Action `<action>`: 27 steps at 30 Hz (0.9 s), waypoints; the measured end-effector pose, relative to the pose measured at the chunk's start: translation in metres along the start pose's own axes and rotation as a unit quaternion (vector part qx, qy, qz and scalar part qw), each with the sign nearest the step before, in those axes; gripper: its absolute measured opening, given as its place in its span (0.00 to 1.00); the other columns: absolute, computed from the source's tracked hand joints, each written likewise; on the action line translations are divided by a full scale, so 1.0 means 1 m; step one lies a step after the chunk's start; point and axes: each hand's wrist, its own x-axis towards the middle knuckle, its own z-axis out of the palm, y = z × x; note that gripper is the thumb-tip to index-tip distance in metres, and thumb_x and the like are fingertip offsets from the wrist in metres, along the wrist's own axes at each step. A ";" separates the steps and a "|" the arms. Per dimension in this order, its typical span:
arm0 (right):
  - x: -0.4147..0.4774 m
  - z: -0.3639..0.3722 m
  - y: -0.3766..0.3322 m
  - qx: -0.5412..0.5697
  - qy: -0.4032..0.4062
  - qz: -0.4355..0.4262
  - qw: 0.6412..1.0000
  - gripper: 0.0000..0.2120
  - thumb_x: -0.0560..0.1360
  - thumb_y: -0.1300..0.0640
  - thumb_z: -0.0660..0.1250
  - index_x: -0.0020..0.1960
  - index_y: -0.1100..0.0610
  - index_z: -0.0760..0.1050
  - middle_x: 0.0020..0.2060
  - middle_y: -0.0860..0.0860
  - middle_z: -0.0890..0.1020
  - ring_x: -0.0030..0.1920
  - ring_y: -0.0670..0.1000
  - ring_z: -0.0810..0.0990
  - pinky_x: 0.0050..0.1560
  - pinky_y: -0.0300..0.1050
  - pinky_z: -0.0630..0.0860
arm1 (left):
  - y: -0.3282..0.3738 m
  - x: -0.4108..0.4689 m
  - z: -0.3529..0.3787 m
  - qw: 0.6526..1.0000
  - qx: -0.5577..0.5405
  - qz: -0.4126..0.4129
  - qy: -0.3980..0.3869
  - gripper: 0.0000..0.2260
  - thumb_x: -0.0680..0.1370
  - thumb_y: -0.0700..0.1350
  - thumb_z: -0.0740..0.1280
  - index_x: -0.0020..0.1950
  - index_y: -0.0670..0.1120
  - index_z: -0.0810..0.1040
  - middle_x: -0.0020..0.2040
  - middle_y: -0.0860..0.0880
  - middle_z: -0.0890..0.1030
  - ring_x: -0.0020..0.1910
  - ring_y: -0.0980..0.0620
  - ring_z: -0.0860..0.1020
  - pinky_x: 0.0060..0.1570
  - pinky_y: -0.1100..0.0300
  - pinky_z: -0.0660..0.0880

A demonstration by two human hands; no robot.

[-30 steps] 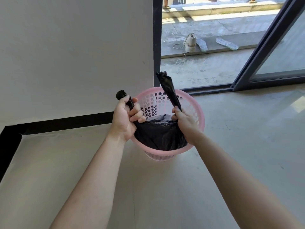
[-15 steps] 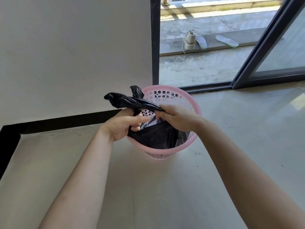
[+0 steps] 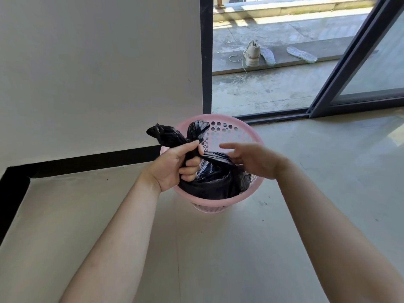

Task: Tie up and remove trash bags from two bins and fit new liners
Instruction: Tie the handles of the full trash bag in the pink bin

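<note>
Plastic film this thin is soft, light and slippery, so the thin black plastic trash bag (image 3: pixel 215 182) is best handled by its gathered top, not its slack sides. The bag sits inside the round pink perforated plastic bin (image 3: pixel 247 133), which stands on the pale smooth floor (image 3: pixel 218 248) near the white wall (image 3: pixel 98 73) and the dark-framed sliding glass door (image 3: pixel 349 68). Two twisted ends of the bag's mouth (image 3: pixel 168 135) rise above the rim on the left side, crossed over each other. The left hand (image 3: pixel 172 165) clenches them at the crossing, thumb on top and fingers curled beneath. A taut band of film runs rightward from that grip and passes under the right hand (image 3: pixel 255 160), whose forefinger stretches toward the left hand. Whether its lower fingers pinch the band I cannot tell. The bag looks lightly filled and should lift easily, I judge. The film could slide through a loose grip or tear if tugged against the rim, so the knot wants a firm pinch close to the crossing.
</note>
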 end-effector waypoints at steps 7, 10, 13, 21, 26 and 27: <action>0.014 0.028 -0.021 -0.008 0.153 -0.042 0.987 0.34 0.65 0.22 0.64 0.56 0.48 0.81 0.48 0.46 0.86 0.52 0.49 0.82 0.51 0.46 0.72 | 0.001 0.006 0.018 0.994 0.104 -0.005 0.017 0.17 0.79 0.61 0.64 0.44 0.47 0.74 0.32 0.50 0.60 0.29 0.52 0.56 0.33 0.56 0.54; 0.016 0.033 -0.027 0.039 0.210 -0.149 0.966 0.14 0.73 0.42 0.73 0.48 0.53 0.84 0.38 0.46 0.81 0.39 0.44 0.74 0.40 0.41 0.68 | 0.000 0.011 0.017 0.993 0.096 0.001 0.066 0.17 0.78 0.61 0.66 0.42 0.47 0.75 0.30 0.51 0.63 0.28 0.53 0.62 0.32 0.59 0.60; 0.010 0.032 -0.034 0.074 0.247 -0.247 0.934 0.07 0.75 0.51 0.74 0.41 0.53 0.84 0.33 0.48 0.79 0.34 0.44 0.73 0.37 0.37 0.71 | -0.002 0.014 0.008 0.993 0.017 0.035 0.113 0.15 0.79 0.58 0.66 0.45 0.46 0.80 0.31 0.50 0.69 0.28 0.54 0.66 0.31 0.61 0.63; -0.005 0.025 -0.035 0.099 0.021 -0.214 0.972 0.06 0.77 0.66 0.67 0.44 0.63 0.82 0.37 0.56 0.83 0.35 0.49 0.81 0.42 0.39 0.80 | 0.000 0.016 -0.010 0.953 -0.176 0.115 0.220 0.13 0.72 0.41 0.73 0.54 0.39 0.79 0.45 0.44 0.82 0.30 0.58 0.75 0.27 0.66 0.69; -0.001 0.017 -0.015 -0.121 0.004 -0.041 0.992 0.03 0.75 0.65 0.71 0.44 0.64 0.83 0.39 0.56 0.83 0.41 0.49 0.81 0.45 0.36 0.79 | 0.002 0.009 -0.014 0.950 -0.156 0.145 0.229 0.07 0.71 0.36 0.70 0.48 0.42 0.82 0.47 0.42 0.84 0.29 0.58 0.74 0.28 0.67 0.70; -0.001 0.015 -0.013 -0.140 0.002 -0.030 0.990 0.03 0.74 0.64 0.72 0.45 0.64 0.83 0.40 0.56 0.83 0.42 0.49 0.81 0.46 0.36 0.79 | 0.001 0.007 -0.013 0.951 -0.151 0.148 0.226 0.06 0.71 0.36 0.70 0.47 0.42 0.82 0.46 0.43 0.85 0.29 0.57 0.74 0.29 0.67 0.70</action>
